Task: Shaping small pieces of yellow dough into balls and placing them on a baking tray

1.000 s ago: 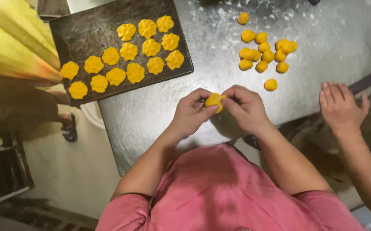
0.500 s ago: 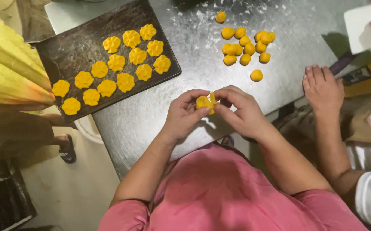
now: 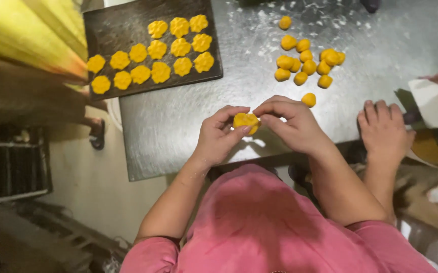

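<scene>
While both hands meet above the near edge of the metal table [image 3: 178, 131], the left hand [image 3: 219, 136] cups a yellow dough piece [image 3: 246, 121] with its fingers curled around it, and the right hand [image 3: 289, 124] pinches the same piece from the other side, thumb and fingertips closed on it. Just beyond the right hand lies a loose cluster of yellow dough balls [image 3: 307, 63] (one sits apart, nearer the hands). Farther left, a dark tray [image 3: 123, 30] holds rows of flower-shaped yellow pieces [image 3: 153, 53]. At the right edge, another person's hand [image 3: 383, 129] rests flat on the table, and a second such hand holds a white scraper [image 3: 431, 103].
</scene>
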